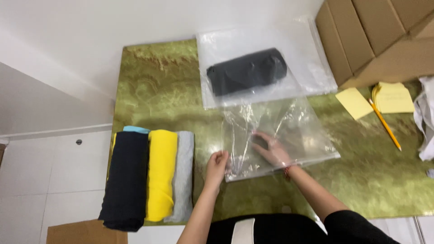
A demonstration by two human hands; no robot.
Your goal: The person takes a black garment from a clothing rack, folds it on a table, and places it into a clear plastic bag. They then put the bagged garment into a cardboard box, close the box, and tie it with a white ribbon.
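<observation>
An empty clear plastic bag (289,122) lies on the green-gold table (158,90). My left hand (217,166) pinches the bag's near left corner at its opening. My right hand (271,149) is slid inside the bag, fingers spread flat under the film. Behind it lies a second clear bag (307,49) holding a rolled black garment (246,71). To my left sit rolled garments side by side: black (126,180), yellow (162,174) and grey (184,174), with a light blue one (135,129) peeking out behind.
A large cardboard box (375,36) stands at the back right. Yellow paper notes (355,102) and a yellow pencil (384,124) lie beside it. White cloth (425,122) hangs at the right edge. Another cardboard box (81,232) sits on the floor at lower left.
</observation>
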